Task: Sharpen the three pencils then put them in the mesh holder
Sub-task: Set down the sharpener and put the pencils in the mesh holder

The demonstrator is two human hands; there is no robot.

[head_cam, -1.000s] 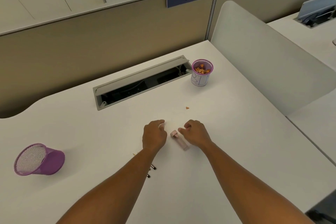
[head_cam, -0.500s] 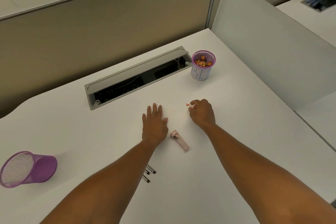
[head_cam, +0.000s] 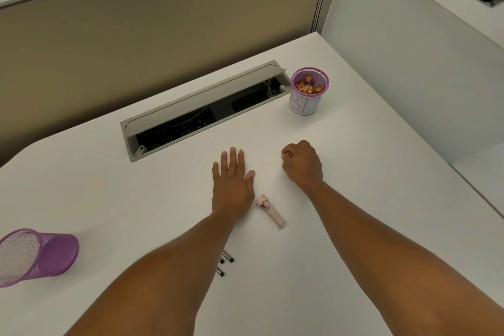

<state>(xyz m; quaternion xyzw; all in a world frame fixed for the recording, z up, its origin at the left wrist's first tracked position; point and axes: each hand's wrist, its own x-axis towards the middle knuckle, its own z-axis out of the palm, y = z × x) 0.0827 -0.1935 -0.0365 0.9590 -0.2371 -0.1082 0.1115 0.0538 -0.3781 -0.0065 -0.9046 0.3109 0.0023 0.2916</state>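
My left hand (head_cam: 231, 185) lies flat on the white desk (head_cam: 354, 199), fingers spread, holding nothing. My right hand (head_cam: 301, 163) hovers to its right with the fingertips pinched together; the small orange shaving is no longer on the desk and seems to be in that pinch. A pink sharpener (head_cam: 270, 210) lies between my wrists. Three dark pencil ends (head_cam: 225, 262) poke out from under my left forearm; the rest of the pencils is hidden. The purple mesh holder (head_cam: 38, 254) lies on its side at the far left, mouth towards me.
A purple-rimmed cup (head_cam: 309, 93) with orange shavings stands behind my right hand. An open grey cable tray (head_cam: 204, 109) is set into the desk at the back. A grey divider (head_cam: 409, 63) bounds the right side; a tan partition stands behind.
My left hand left the sharpener and flattened on the desk. My right hand moved forward to the orange shaving and pinched shut over it. The view tilted down.
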